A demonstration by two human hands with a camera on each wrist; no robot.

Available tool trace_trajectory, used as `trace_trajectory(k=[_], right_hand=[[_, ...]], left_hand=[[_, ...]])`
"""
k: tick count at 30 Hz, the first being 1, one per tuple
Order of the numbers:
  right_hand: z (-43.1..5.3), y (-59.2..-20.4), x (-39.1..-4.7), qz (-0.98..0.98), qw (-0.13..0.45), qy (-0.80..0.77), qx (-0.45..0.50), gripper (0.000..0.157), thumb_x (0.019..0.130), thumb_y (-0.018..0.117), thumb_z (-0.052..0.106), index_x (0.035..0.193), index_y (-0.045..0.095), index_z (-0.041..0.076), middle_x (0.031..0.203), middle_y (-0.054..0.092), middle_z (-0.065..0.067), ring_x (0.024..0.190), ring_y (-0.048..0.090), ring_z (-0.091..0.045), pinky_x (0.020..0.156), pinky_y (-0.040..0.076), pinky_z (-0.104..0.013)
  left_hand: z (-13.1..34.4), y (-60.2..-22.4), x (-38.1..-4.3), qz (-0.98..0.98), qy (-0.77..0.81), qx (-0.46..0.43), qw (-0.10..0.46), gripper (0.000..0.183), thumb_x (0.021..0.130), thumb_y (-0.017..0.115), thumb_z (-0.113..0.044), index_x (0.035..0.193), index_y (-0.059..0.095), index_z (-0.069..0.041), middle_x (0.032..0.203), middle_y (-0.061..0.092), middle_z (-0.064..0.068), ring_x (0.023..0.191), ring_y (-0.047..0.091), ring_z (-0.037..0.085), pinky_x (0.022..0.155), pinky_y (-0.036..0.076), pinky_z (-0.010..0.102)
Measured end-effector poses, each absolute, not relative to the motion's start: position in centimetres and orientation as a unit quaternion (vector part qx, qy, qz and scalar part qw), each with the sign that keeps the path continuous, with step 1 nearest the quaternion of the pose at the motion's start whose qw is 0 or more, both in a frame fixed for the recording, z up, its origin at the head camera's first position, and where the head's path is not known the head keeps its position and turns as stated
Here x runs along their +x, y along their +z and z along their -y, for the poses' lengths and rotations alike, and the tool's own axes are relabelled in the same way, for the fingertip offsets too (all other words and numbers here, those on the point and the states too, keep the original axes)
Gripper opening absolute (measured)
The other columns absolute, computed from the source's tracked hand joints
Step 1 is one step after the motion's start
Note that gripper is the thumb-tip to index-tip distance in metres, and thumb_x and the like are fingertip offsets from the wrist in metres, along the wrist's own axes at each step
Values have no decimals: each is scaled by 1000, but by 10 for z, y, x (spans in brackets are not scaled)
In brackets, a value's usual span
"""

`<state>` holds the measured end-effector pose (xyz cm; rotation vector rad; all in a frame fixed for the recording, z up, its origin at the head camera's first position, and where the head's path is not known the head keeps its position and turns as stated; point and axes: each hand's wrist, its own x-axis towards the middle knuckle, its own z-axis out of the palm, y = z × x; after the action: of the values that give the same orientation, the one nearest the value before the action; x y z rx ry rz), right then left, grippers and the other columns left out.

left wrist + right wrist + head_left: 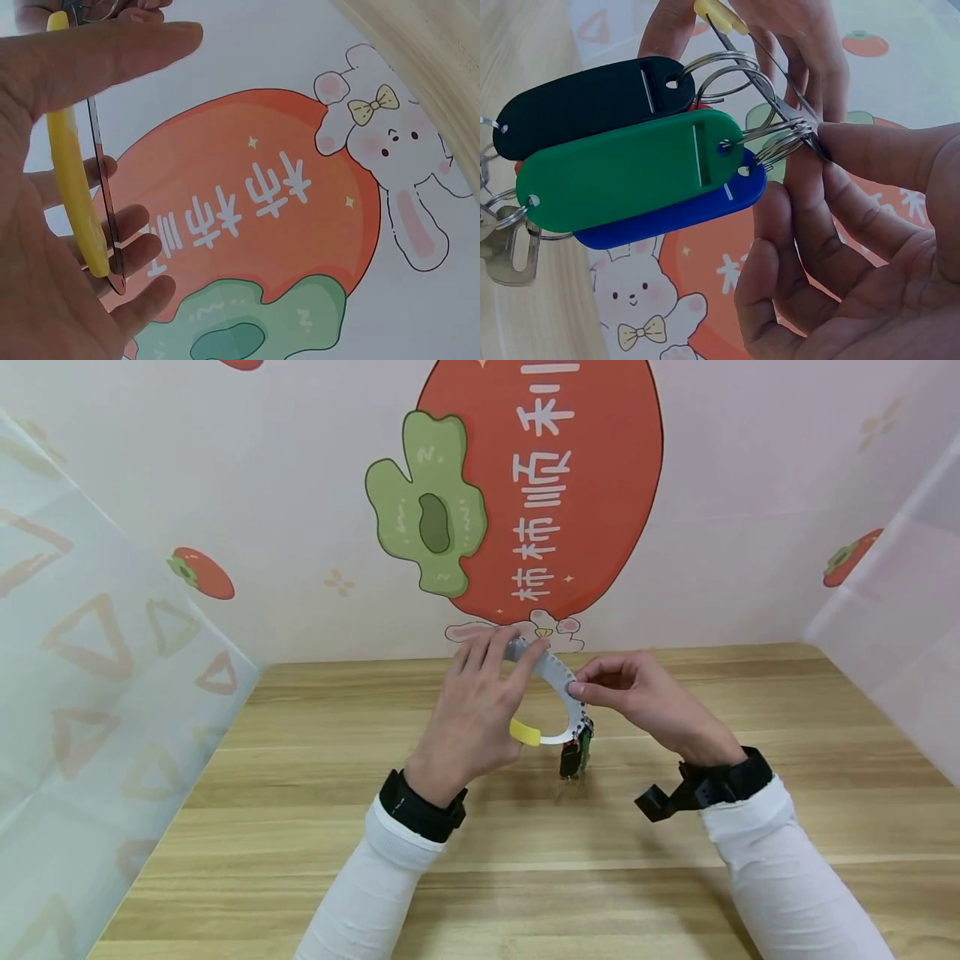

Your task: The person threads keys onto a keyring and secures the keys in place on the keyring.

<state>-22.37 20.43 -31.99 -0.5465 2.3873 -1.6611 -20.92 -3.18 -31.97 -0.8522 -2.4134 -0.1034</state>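
Observation:
A flat metal key ring (558, 677) with a row of small holes and a yellow grip (525, 733) is held up above the table. My left hand (474, 706) holds it from the left, with the yellow grip by the palm in the left wrist view. On its right side my right hand (651, 700) pinches the rim between thumb and index finger. Black (577, 109), green (615, 176) and blue (686, 214) key tags hang there on small split rings. Behind them only slivers of a red tag show. A key (511, 262) dangles from the tags' far ends.
Below lies a wood-grain table (315, 827). A white backdrop with a big printed persimmon (600, 485) rises behind its far edge, and patterned side panels (142, 710) stand left and right. Black straps (420, 810) with cameras sit on both wrists.

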Motion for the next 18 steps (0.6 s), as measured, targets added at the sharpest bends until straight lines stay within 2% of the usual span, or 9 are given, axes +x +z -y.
trace_trajectory(k=[7, 11, 14, 18], right_hand=[[-202, -322, -223, -802, 81, -562, -184, 27, 98, 70, 20, 114, 70, -1, 103, 67, -14, 93, 63, -27, 86, 51, -35], [-203, -321, -222, -797, 69, -573, -179, 25, 99, 67, 17, 114, 67, -4, 101, 68, -12, 93, 63, -26, 91, 49, -36], [-204, -320, -221, -789, 42, -587, -175, 25, 99, 66, 15, 114, 67, -5, 98, 69, -9, 91, 63, -24, 92, 49, -34], [-203, -320, -221, -768, -13, -615, -176, 26, 98, 68, 13, 112, 67, -9, 94, 72, -4, 86, 65, -19, 89, 53, -28]], left_hand=[[29, -323, -209, 912, -86, -282, 283, 103, 59, 86, -7, 151, 40, -8, 147, 40, 22, 130, 45, 37, 106, 43, 45], [28, -323, -210, 910, -174, -251, 280, 102, 63, 84, 1, 153, 34, -2, 134, 52, 20, 112, 56, 32, 88, 54, 40], [29, -322, -210, 895, -253, -247, 273, 94, 69, 81, 5, 152, 35, 2, 126, 60, 17, 101, 60, 27, 78, 56, 36], [31, -319, -211, 858, -364, -264, 247, 74, 78, 70, 12, 146, 42, 4, 118, 65, 15, 101, 63, 24, 83, 56, 36]])
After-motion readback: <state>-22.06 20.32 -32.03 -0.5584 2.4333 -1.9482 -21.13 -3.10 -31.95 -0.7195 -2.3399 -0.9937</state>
